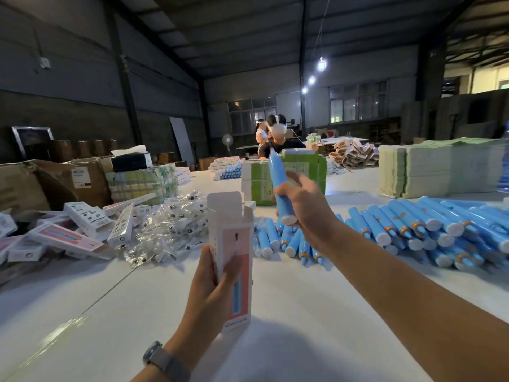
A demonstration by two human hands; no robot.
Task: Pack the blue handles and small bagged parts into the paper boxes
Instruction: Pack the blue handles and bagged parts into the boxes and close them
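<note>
The left hand gripped an upright box, flap open at twelve o'clock. The right hand clasped a blue handle at two o'clock, nearly vertical, white base downward, above the tabletop.

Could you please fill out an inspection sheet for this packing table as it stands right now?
Surface: white table, bare in front of the person.
Job's things: open paper box held upright, top flap up; blue handle held above and right of it, not yet inserted; blue handle pile at right; bagged parts heap at left.
Clutter: packed boxes strewn far left; flat carton stack far right.
Grippers: left hand grips the box; right hand grips the handle.
Cables: nothing seen on the table.
Surroundings: warehouse, people working at the far end, standing fan.
</note>
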